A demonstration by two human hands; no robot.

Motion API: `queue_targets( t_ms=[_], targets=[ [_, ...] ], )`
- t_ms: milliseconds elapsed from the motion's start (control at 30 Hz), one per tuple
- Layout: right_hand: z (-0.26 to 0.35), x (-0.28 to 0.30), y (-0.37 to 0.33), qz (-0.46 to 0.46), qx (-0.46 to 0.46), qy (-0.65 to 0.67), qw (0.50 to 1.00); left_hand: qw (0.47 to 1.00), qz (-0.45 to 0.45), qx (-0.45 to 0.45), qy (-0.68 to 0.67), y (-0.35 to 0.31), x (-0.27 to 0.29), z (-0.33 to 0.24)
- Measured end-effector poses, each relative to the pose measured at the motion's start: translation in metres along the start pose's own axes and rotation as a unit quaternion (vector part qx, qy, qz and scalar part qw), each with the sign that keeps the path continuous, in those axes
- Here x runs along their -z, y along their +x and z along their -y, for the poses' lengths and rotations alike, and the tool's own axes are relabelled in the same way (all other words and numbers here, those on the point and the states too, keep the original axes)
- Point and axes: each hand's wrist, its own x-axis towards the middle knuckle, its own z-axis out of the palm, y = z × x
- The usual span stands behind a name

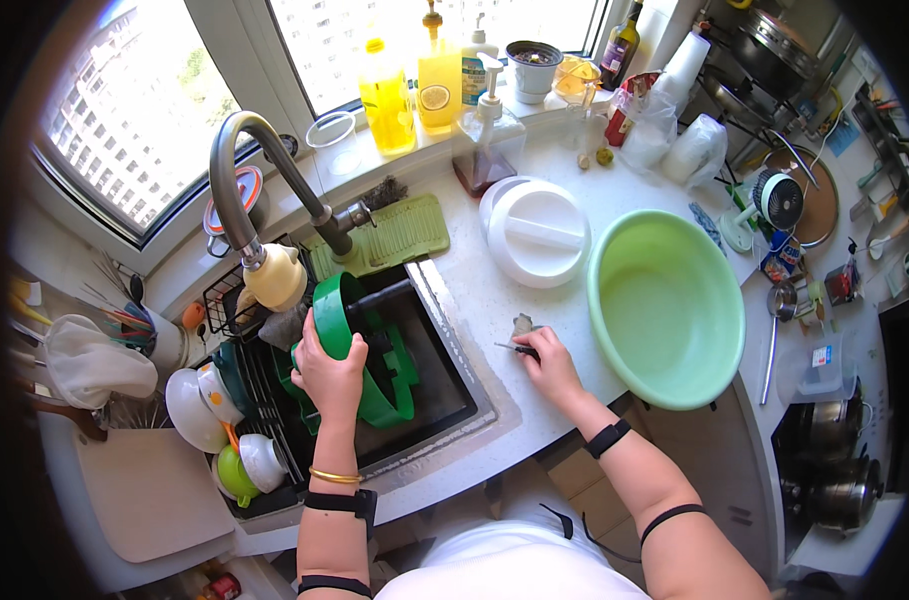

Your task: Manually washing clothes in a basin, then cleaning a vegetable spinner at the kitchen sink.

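My left hand point(329, 368) grips the rim of a green plastic part point(384, 395), a curved, ring-like piece held tilted over the dark sink point(444, 385). A black rod or tube point(382, 297) runs into the part from the right. Over the counter to the right of the sink, my right hand point(548, 366) is closed on a small thin tool point(515, 347) with a dark body and a pale slender tip. Its exact kind is too small to tell. Just beyond those fingers lies a small grey scrap point(522, 324).
The curved faucet point(236, 165) arches above the sink's left side. Right of my right hand stands a light green basin point(664, 310); white round lids point(537, 232) lie beyond. Bottles line the windowsill. A dish rack with bowls point(264, 462) sits left of my left hand.
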Motion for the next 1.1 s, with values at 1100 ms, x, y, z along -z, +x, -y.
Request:
queue_targets(
  t_ms=[1100],
  targets=[
    [0.067, -0.055, -0.012, -0.021, -0.137, 0.275, 0.951, 0.604, 0.2, 0.425, -0.644, -0.086, -0.129, 0.021]
  ],
)
